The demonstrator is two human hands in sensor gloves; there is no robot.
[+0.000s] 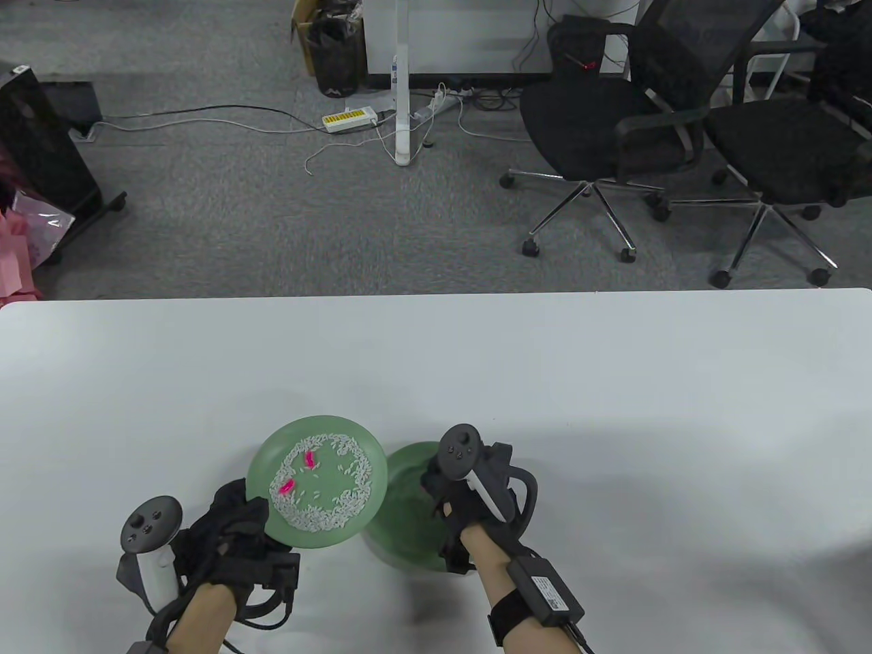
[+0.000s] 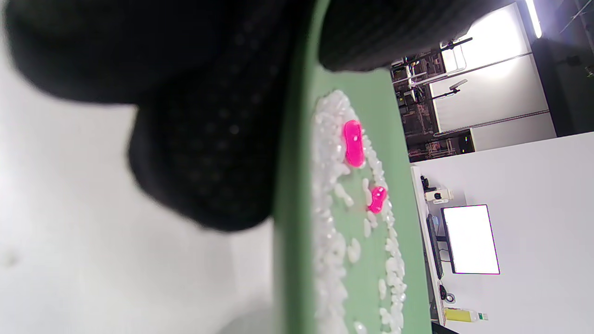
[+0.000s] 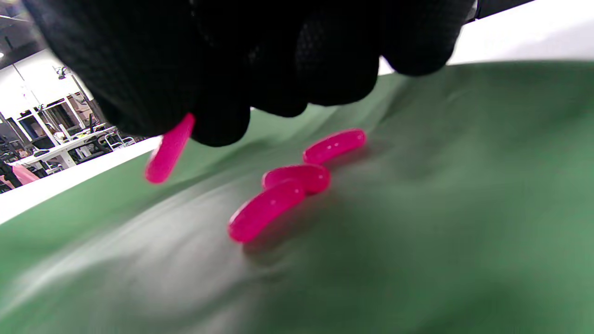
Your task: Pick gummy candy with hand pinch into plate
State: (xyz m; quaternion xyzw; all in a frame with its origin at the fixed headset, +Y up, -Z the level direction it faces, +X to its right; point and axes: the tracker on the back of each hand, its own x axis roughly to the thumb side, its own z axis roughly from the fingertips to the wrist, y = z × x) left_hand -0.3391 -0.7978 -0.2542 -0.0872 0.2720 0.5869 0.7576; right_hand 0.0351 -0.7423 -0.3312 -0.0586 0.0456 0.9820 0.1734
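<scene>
My left hand [image 1: 235,521] grips the near-left rim of a green plate [image 1: 371,449] and holds it tilted above the table. Its fingers [image 2: 204,153] lie under the rim, the thumb on top. This plate carries white rice grains [image 1: 320,514] and two pink gummy candies [image 1: 308,460] [image 1: 284,486], also seen in the left wrist view [image 2: 353,143] [image 2: 377,198]. My right hand [image 1: 443,490] hovers over a second green plate [image 1: 409,470] and pinches one pink gummy [image 3: 169,150] in its fingertips [image 3: 222,125]. Three pink gummies [image 3: 297,178] lie on that plate [image 3: 417,208].
The white table [image 1: 613,381] stretches far and right of the plates. Its far edge runs across the middle of the table view. Office chairs [image 1: 613,129] and cables stand on the floor beyond.
</scene>
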